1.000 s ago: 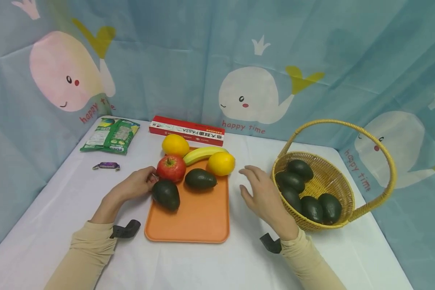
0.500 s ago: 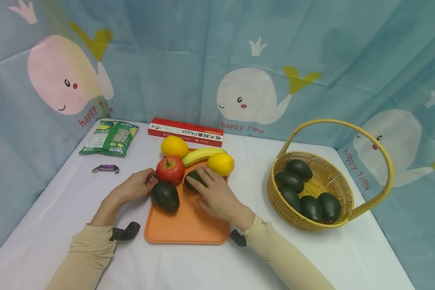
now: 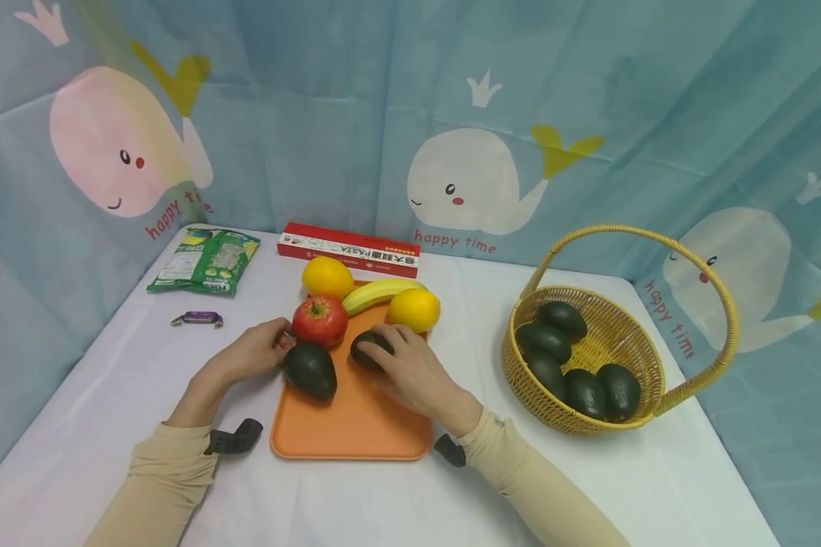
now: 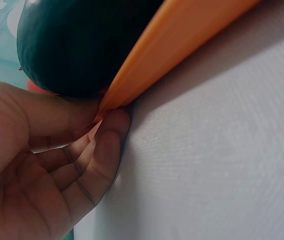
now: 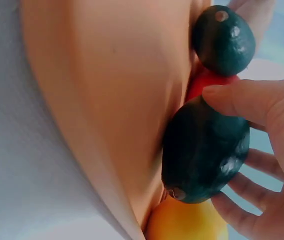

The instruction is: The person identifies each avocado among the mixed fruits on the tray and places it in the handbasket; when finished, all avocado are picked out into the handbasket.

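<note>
An orange tray (image 3: 349, 431) lies on the white table. At its left edge my left hand (image 3: 255, 351) pinches the rim between thumb and fingers, as the left wrist view (image 4: 107, 107) shows. My right hand (image 3: 420, 376) reaches over the tray and grips a dark green avocado (image 5: 204, 152), thumb on one side and fingers on the other. Another avocado (image 3: 311, 371) sits close to my left hand. Behind them on the tray are a red apple (image 3: 320, 320), a banana (image 3: 376, 293) and two yellow lemons, one at the back left (image 3: 328, 278) and one at the right (image 3: 413, 309).
A wicker basket (image 3: 520, 380) with a tall handle holds several avocados at the right. A red pasta box (image 3: 349, 249) lies behind the tray. On the left are a green snack bag (image 3: 205, 260) and a purple wrapped candy (image 3: 198, 318). A curtain hangs behind.
My right hand has moved left from beside the basket onto the tray and taken hold of the avocado there. My left hand has stayed at the tray's edge.
</note>
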### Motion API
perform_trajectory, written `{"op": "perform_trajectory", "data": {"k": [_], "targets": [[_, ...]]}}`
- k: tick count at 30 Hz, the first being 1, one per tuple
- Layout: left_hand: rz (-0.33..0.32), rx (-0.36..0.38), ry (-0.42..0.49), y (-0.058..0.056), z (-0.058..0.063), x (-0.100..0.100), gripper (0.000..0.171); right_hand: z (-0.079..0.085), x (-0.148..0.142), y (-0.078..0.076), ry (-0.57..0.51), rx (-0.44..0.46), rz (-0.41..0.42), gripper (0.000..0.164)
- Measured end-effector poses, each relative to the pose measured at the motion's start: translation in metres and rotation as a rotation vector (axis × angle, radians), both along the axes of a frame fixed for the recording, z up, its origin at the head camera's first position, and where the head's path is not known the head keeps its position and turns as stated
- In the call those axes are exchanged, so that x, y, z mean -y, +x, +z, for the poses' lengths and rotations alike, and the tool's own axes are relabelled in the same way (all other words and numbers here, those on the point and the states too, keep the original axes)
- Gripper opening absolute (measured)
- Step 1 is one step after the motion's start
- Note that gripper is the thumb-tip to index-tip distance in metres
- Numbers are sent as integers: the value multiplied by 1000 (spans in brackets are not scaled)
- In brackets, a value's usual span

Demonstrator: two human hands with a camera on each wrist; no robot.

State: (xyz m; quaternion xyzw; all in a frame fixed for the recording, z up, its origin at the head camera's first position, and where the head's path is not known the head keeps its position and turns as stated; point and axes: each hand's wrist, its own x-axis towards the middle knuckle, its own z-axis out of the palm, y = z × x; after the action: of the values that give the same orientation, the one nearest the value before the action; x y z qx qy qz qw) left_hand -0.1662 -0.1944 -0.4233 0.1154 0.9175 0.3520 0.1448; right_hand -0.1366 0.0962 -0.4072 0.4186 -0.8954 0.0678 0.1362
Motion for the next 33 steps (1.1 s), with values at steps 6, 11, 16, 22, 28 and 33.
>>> {"op": "perform_trajectory", "data": {"k": [6,11,16,22,28,33], "targets": [[1,-1,5,3,-1,0,26,-1,0,0,41,-6,-7,61],[4,-1,4,4,-1,1,26,-1,0,4,67,10,3,60],[6,1,4,4,-1,2,26,-1,-4,15,88,58,35,58],[11,-1,1,4,-1,1,25,7,-20,36,40,181,-47,60],[13,3,0,3,0,-1,26,34,-61,47,-179,159,-215,59],[17,7,1,3,1,-1,26,58,-110,46,-304,-1,-324,57]]}}
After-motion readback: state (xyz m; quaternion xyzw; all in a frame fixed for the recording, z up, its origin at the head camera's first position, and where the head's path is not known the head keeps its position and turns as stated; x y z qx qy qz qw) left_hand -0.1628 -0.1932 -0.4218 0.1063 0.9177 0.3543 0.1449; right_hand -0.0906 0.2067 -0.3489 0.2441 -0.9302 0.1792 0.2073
